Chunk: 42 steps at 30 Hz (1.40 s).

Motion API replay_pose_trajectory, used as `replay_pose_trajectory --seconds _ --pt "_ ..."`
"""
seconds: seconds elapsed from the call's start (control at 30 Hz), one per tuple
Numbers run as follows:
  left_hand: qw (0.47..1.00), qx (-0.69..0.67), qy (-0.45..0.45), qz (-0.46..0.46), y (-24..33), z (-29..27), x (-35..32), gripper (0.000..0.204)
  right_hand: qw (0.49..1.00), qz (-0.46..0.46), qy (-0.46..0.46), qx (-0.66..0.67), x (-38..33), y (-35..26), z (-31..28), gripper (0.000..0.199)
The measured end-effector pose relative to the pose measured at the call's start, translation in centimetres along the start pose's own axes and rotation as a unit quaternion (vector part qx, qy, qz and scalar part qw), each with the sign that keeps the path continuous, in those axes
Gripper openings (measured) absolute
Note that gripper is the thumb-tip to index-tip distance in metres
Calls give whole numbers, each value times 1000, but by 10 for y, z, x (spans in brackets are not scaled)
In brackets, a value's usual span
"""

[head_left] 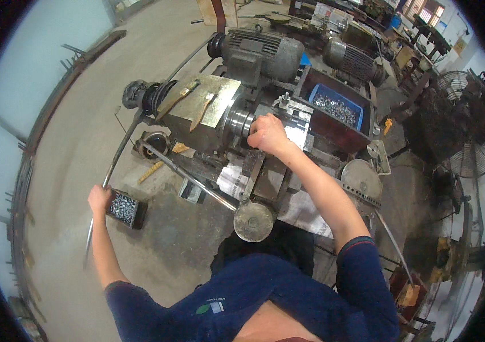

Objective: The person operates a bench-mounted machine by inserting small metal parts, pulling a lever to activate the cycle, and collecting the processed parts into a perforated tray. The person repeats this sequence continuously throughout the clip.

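My left hand [100,198], stretched out low on the left, is closed round a long metal lever [120,149] that slants up to the machine's rear end. Bent fingers of my right hand [268,135] press together at the front of the shiny round spindle chuck [236,122]. Whatever they pinch there is hidden by the hand. Behind the chuck, the lathe's housing carries a brass-coloured metal sheet [223,90] with two wooden-handled brushes [201,112] lying on it. Just right of my right hand is a bright metal slide block [296,130].
A box [138,218] of small metal parts stands beside my left hand. Parts also fill a blue tray [342,97] at the back right. Another metal bar [194,179] slants toward me, near a round grey disc [254,221]. An electric motor [265,54] and large fan [456,114] stand beyond.
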<state>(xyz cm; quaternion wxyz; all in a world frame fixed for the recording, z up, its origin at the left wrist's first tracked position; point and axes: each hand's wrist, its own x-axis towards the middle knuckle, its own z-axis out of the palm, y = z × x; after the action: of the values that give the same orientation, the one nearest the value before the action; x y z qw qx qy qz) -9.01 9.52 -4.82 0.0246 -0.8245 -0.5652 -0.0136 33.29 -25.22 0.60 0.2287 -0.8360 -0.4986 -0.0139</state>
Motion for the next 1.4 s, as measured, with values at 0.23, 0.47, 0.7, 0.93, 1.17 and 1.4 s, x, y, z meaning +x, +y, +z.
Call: replay_pose_trajectory --seconds 0.23,0.47,0.7,0.93,1.17,1.4 --pt "995 -63 12 -74 38 -17 -26 40 1000 14 15 13 2 7 5 22" --pt "980 -193 15 -53 41 2 -68 43 997 55 -46 8 6 -5 -5 26" --pt "972 -234 -24 -24 60 13 -88 34 998 66 3 -5 0 3 1 21" --pt "903 -367 -171 145 48 -1 -57 23 980 -28 195 26 -37 40 -37 16" --pt "777 -568 -269 44 74 -6 -68 21 952 285 106 -27 -91 159 -100 20" --pt "813 -531 -231 56 78 -9 -69 20 946 234 221 -31 -107 233 -104 39"
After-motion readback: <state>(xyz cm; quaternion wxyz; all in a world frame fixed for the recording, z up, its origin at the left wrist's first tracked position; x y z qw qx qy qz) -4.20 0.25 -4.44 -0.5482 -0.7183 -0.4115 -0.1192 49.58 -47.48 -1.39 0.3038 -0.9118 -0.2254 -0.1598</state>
